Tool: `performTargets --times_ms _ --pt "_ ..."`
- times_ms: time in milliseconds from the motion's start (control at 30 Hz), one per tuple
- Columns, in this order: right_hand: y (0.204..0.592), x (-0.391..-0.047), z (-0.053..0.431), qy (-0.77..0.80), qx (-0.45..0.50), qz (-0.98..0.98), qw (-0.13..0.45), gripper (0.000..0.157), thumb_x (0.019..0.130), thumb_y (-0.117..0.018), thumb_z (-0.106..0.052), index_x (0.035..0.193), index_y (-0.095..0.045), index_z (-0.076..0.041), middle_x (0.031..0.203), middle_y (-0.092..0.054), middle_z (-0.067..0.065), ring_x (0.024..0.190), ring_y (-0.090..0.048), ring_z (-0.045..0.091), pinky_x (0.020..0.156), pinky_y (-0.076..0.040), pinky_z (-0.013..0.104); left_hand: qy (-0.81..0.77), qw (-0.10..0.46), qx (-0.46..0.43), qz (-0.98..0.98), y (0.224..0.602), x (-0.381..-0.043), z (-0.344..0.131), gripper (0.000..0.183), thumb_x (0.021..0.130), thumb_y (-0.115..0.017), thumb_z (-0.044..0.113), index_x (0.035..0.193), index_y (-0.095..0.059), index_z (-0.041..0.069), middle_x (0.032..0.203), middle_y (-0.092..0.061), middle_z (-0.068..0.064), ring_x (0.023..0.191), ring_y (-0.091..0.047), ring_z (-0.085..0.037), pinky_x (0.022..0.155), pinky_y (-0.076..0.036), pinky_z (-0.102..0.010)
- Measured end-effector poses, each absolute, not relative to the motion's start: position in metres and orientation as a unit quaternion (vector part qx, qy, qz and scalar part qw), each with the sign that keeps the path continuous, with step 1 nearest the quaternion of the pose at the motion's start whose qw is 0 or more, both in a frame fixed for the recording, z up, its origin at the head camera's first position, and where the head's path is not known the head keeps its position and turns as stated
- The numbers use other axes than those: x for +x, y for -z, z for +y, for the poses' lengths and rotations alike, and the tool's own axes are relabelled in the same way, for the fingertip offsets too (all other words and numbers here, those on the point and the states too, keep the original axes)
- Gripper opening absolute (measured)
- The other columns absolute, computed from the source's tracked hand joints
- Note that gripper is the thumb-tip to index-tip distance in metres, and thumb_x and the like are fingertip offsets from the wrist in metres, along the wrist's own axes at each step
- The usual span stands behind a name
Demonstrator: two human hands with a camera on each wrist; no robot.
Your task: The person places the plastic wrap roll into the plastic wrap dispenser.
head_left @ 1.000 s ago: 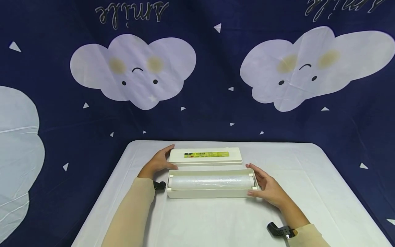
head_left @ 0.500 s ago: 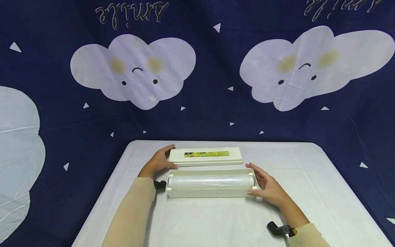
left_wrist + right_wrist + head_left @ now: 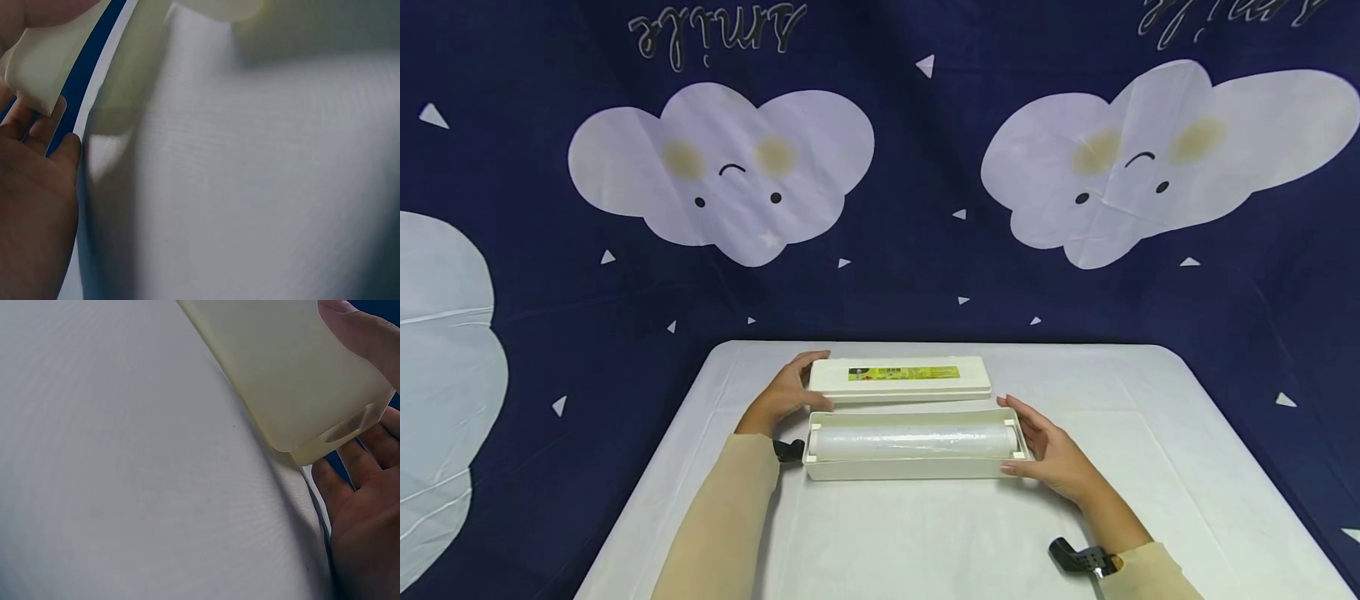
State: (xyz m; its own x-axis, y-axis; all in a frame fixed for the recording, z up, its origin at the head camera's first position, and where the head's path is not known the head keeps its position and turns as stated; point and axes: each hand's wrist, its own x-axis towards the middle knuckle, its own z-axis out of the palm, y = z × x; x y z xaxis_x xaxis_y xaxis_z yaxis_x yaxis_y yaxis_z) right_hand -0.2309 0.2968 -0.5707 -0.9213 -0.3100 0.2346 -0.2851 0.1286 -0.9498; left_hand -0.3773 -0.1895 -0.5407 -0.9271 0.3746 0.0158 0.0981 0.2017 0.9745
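The print on the label (image 3: 904, 374) is too small for me to read, and the right wrist view cuts off the far part of the box (image 3: 917, 472) and some of my thumb. My left hand (image 3: 785, 392) holds the left end of the lid (image 3: 900, 388); my right hand (image 3: 1058, 461) holds the right end of the box, thumb on its near side. Long, creamy white and open-topped, the box sits on the worktop (image 3: 925, 537) just this side of the lid, a shiny, whitish roll (image 3: 913, 442) lying lengthwise inside
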Motion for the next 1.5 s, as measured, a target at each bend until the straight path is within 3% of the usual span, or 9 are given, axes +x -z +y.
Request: performTargets --times_ms 200,467,633,1033,1500 --pt "0.571 -0.231 0.297 0.632 -0.202 0.748 0.009 0.112 0.072 -0.095 0.004 0.164 -0.031 -0.001 0.166 -0.034 0.019 0.154 -0.024 0.037 0.118 -0.028 0.019 -0.637 0.111 0.147 0.748 0.54 -0.375 -0.19 0.111 0.06 -0.091 -0.02 0.158 -0.044 0.004 0.146 -0.057 -0.019 0.129 -0.055 -0.031 0.1 -0.053 -0.03" --pt "0.572 -0.23 0.298 0.626 -0.203 0.753 0.007 0.112 0.073 -0.095 0.004 0.164 -0.03 0.0 0.166 -0.035 0.017 0.154 -0.025 0.033 0.118 -0.029 0.019 -0.648 0.096 0.148 0.741 0.537 -0.375 -0.189 0.109 0.062 -0.091 -0.02 0.158 -0.046 0.004 0.156 -0.049 -0.019 0.147 -0.041 -0.03 0.118 -0.039 -0.038" --pt "0.573 -0.23 0.298 0.628 -0.203 0.751 0.01 0.113 0.073 -0.095 0.004 0.164 -0.029 0.0 0.167 -0.034 0.017 0.155 -0.025 0.033 0.118 -0.029 0.019 -0.652 0.083 0.157 0.737 0.536 -0.375 -0.188 0.106 0.061 -0.092 -0.02 0.155 -0.048 0.003 0.159 -0.045 -0.019 0.149 -0.038 -0.03 0.121 -0.034 -0.043" --pt "0.573 -0.231 0.298 0.637 -0.207 0.743 0.014 0.113 0.073 -0.094 0.006 0.164 -0.029 0.001 0.167 -0.032 0.02 0.155 -0.023 0.033 0.118 -0.029 0.02 -0.65 0.088 0.145 0.741 0.531 -0.372 -0.186 0.102 0.062 -0.091 -0.021 0.153 -0.049 -0.001 0.148 -0.055 -0.02 0.135 -0.052 -0.033 0.105 -0.05 -0.03" --pt "0.576 -0.233 0.299 0.637 -0.226 0.737 0.006 0.11 0.073 -0.093 0.007 0.163 -0.029 0.003 0.167 -0.032 0.021 0.155 -0.027 0.021 0.119 -0.027 0.02 -0.697 0.059 0.144 0.7 0.523 -0.368 -0.184 0.097 0.058 -0.09 -0.025 0.147 -0.053 -0.009 0.139 -0.062 -0.019 0.118 -0.063 -0.024 0.096 -0.057 -0.029"
